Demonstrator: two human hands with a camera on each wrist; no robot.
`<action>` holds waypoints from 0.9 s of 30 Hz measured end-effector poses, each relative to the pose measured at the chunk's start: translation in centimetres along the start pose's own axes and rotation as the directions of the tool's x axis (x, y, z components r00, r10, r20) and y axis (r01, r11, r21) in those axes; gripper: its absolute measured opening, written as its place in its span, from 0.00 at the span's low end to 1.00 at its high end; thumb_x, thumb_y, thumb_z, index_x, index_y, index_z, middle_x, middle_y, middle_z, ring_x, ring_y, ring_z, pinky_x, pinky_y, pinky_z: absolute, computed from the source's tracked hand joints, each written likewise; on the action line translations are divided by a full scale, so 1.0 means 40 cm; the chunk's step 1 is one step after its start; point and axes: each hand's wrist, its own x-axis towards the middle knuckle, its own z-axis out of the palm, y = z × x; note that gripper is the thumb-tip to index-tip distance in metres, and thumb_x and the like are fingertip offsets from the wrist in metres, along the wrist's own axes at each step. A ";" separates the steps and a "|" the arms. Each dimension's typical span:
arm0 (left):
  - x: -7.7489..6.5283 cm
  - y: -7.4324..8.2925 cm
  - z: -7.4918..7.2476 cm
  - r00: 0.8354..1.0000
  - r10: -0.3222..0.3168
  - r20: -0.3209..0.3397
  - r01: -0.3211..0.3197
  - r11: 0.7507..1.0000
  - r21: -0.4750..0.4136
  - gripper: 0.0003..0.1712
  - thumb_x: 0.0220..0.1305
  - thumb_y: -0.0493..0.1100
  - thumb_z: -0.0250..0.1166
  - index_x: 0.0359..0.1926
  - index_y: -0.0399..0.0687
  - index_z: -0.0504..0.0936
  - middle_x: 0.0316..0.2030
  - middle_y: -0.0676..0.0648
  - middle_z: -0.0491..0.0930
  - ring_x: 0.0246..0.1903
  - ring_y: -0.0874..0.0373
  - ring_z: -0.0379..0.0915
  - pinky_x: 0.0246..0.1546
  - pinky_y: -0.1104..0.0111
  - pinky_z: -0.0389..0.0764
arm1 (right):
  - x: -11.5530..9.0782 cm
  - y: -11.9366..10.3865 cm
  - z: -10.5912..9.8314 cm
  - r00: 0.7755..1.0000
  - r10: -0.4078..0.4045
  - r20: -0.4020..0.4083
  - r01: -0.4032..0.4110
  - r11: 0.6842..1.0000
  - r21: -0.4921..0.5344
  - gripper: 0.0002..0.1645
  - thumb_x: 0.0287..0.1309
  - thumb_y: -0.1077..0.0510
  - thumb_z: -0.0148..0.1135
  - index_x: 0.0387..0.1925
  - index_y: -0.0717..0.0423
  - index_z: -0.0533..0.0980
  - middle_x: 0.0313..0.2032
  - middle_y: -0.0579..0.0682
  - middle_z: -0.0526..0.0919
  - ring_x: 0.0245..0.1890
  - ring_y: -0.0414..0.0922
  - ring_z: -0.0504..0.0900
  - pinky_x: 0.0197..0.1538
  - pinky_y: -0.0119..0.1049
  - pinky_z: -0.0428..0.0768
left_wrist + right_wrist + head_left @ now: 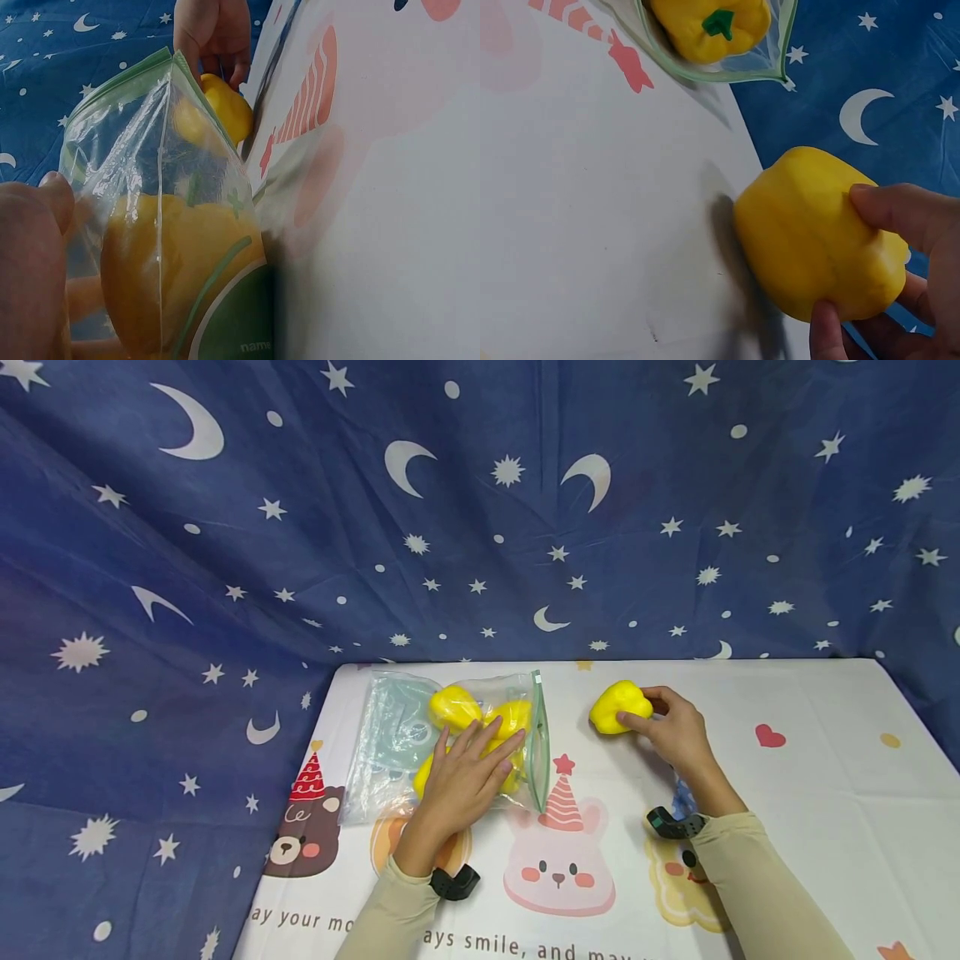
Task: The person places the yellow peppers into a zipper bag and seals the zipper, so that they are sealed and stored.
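A clear zip bag (390,785) with a green zip edge lies on the table, with several yellow bell peppers (453,705) inside. My left hand (463,783) rests on top of it, fingers spread over the plastic and the peppers. To the right of the bag, my right hand (678,735) grips another yellow bell pepper (618,708) between thumb and fingers, close over the table. The right wrist view shows this pepper (814,232) beside its shadow. One bagged pepper's green stem (718,25) faces the bag's mouth, where the zip edges stand apart.
A white cloth (825,843) printed with cartoon animals and lettering covers the table. Behind the table and to its left hangs a dark blue curtain (465,510) with moons and stars. Each wrist wears a black band (456,883).
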 end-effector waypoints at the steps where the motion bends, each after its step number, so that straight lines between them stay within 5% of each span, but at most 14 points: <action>1: 0.000 0.000 0.000 1.000 0.000 0.000 0.000 1.000 -0.002 0.27 0.81 0.64 0.36 0.77 0.82 0.59 0.78 0.52 0.61 0.76 0.41 0.58 0.74 0.34 0.44 | 0.000 0.002 0.000 1.000 0.002 0.002 -0.002 1.000 0.017 0.46 0.55 0.39 0.75 0.67 0.59 0.70 0.66 0.64 0.75 0.70 0.64 0.68 0.70 0.61 0.68; 5: 0.001 -0.001 0.001 1.000 -0.003 0.002 0.003 1.000 -0.010 0.27 0.81 0.64 0.36 0.77 0.82 0.59 0.78 0.52 0.61 0.76 0.41 0.57 0.75 0.34 0.43 | -0.003 0.008 0.003 0.999 0.022 0.025 -0.025 0.994 0.106 0.45 0.57 0.43 0.76 0.68 0.59 0.68 0.67 0.62 0.73 0.67 0.60 0.72 0.66 0.50 0.77; 10: 0.000 -0.002 0.000 1.000 -0.002 0.000 0.002 1.000 -0.001 0.27 0.81 0.64 0.35 0.77 0.82 0.59 0.78 0.51 0.61 0.76 0.41 0.58 0.75 0.34 0.44 | -0.005 0.011 0.007 0.998 0.037 0.060 -0.050 0.972 0.231 0.48 0.57 0.51 0.76 0.73 0.57 0.62 0.68 0.63 0.67 0.61 0.57 0.75 0.46 0.29 0.85; 18: 0.000 -0.003 0.001 1.000 -0.004 0.004 0.004 1.000 -0.005 0.27 0.81 0.64 0.35 0.77 0.82 0.59 0.78 0.52 0.61 0.76 0.41 0.58 0.75 0.34 0.44 | -0.006 0.013 0.007 0.993 0.024 0.112 -0.056 0.954 0.295 0.55 0.57 0.57 0.74 0.80 0.49 0.55 0.70 0.64 0.61 0.55 0.51 0.71 0.48 0.34 0.87; 27: 0.001 -0.003 0.000 1.000 -0.005 0.009 0.005 1.000 -0.014 0.27 0.81 0.64 0.35 0.77 0.82 0.58 0.78 0.52 0.61 0.76 0.41 0.58 0.75 0.35 0.44 | -0.013 0.006 0.019 0.985 -0.003 0.174 -0.049 0.955 0.293 0.54 0.57 0.55 0.74 0.78 0.55 0.54 0.73 0.62 0.61 0.60 0.56 0.70 0.46 0.20 0.81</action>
